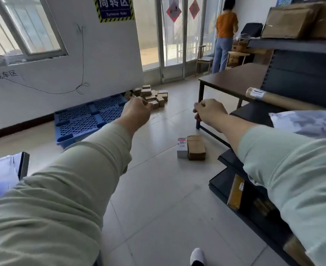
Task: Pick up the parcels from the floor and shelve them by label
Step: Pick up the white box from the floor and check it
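Brown box (196, 147) and white box (182, 148) touching on the floor.

From the table (233, 81): a heap of parcels (152, 96) lies to my left, two parcels (191, 147) before it, shelving (300, 73) right.

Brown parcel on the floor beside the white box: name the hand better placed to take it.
Right hand, probably: the brown parcel lies nearer below it, while the left hand hangs further left. Both look empty.

Bright daylight enters through the window (24, 29) and glass doors (173, 35); edges bend strongly, and the sleeves (52, 198) look soft.
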